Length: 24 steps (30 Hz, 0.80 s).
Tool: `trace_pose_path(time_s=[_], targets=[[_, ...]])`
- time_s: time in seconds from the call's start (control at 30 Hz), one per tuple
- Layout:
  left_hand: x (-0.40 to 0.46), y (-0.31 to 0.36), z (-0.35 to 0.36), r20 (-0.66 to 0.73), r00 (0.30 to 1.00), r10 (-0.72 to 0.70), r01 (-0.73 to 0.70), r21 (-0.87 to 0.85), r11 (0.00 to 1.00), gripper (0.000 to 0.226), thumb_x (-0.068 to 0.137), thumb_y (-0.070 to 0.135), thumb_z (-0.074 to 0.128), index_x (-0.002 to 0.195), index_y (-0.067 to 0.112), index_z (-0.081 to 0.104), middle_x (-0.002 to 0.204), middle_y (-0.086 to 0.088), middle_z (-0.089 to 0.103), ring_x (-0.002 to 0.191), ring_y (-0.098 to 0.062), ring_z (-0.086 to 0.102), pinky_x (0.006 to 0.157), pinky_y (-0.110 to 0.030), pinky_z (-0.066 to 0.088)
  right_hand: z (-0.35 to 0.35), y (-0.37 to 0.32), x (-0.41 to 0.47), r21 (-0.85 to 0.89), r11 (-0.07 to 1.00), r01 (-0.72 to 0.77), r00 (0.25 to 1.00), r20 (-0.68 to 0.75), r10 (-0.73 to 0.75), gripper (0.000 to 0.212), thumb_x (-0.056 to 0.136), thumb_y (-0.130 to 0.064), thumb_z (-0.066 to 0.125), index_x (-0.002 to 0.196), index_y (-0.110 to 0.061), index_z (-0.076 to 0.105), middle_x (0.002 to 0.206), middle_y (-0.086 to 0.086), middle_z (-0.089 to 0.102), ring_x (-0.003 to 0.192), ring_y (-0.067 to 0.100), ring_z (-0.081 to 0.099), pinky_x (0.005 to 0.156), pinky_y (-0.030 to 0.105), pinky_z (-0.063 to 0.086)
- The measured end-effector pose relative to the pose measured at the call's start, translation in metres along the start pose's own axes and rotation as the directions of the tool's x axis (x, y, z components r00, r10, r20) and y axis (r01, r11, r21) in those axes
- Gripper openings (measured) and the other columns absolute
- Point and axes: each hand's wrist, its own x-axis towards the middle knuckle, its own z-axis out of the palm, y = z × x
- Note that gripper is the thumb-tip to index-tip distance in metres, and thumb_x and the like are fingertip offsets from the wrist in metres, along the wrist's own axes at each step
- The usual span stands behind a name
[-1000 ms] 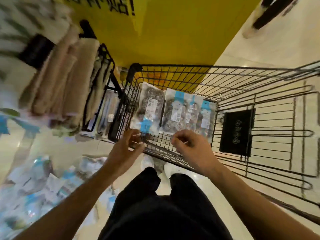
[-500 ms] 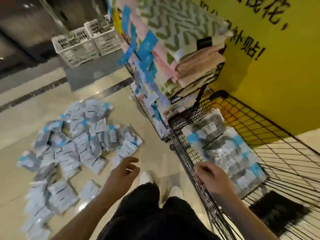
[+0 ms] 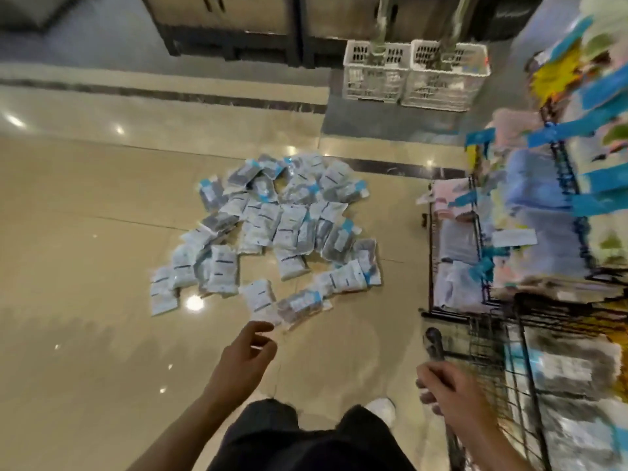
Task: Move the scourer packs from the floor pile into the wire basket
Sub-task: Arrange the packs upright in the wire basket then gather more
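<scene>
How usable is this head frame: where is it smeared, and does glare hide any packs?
Head view: the right edge is badly motion-smeared, so the wire basket and the shelf of cloths lose detail; the pile of packs is soft but readable; ceiling lights glint on the glossy floor, one bright spot beside the pile, not on it; both hands are fairly sharp.

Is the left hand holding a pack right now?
No, the left hand hangs empty, its fingers loosely curled above the floor, just short of the nearest packs.
</scene>
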Motion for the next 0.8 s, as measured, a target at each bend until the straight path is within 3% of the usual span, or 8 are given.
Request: trace_pose_path(time_s=[0.17,0.43,0.57,0.8], targets=[[0.004,-0.085,-0.086,-0.058,0.988,-0.144,0.140,-0.076,0.987,0.024,0.103,0.033,0.060,0.126,0.038,0.056,0.110,0.007,0.071,0.097,-0.010,0.070,0.082,-0.031,0.056,0.101,-0.061,-0.005,-0.102,0.993,0.057,0.996,0.079,-0.049,0.010,0.102,-0.024,0.069,0.095,-0.017,0.073,0.091,0.010,0.080,0.066,0.018,0.072,0.068,0.034,0.049],[0.010,-0.193,-0.216,-0.102,0.962,-0.252,0.239,-0.120,0.964,0.026,0.103,0.035,0.058,0.129,0.038,0.054,0.111,0.008,0.069,0.098,-0.010,0.069,0.080,-0.028,0.053,0.286,-0.172,-0.031,-0.197,0.958,0.210,0.955,0.252,-0.157,0.011,0.104,-0.027,0.065,0.101,-0.019,0.073,0.091,0.003,0.079,0.080,0.025,0.073,0.076,0.041,0.057],[0.021,-0.228,-0.260,-0.140,0.932,-0.335,0.304,-0.206,0.930,0.024,0.103,0.032,0.059,0.127,0.035,0.056,0.107,0.008,0.070,0.094,-0.010,0.070,0.076,-0.025,0.051,0.352,-0.216,-0.034,-0.282,0.918,0.280,0.927,0.327,-0.182,0.011,0.104,-0.034,0.063,0.104,-0.027,0.071,0.096,-0.003,0.077,0.082,0.019,0.075,0.077,0.038,0.061],[0.078,-0.258,-0.319,-0.098,0.900,-0.424,0.387,-0.264,0.883,0.022,0.103,0.032,0.058,0.125,0.034,0.057,0.105,0.007,0.070,0.093,-0.008,0.070,0.071,-0.022,0.048,0.445,-0.272,0.003,-0.365,0.896,0.254,0.917,0.385,-0.103,0.014,0.104,-0.036,0.064,0.108,-0.025,0.072,0.098,-0.001,0.077,0.086,0.022,0.074,0.073,0.034,0.056]])
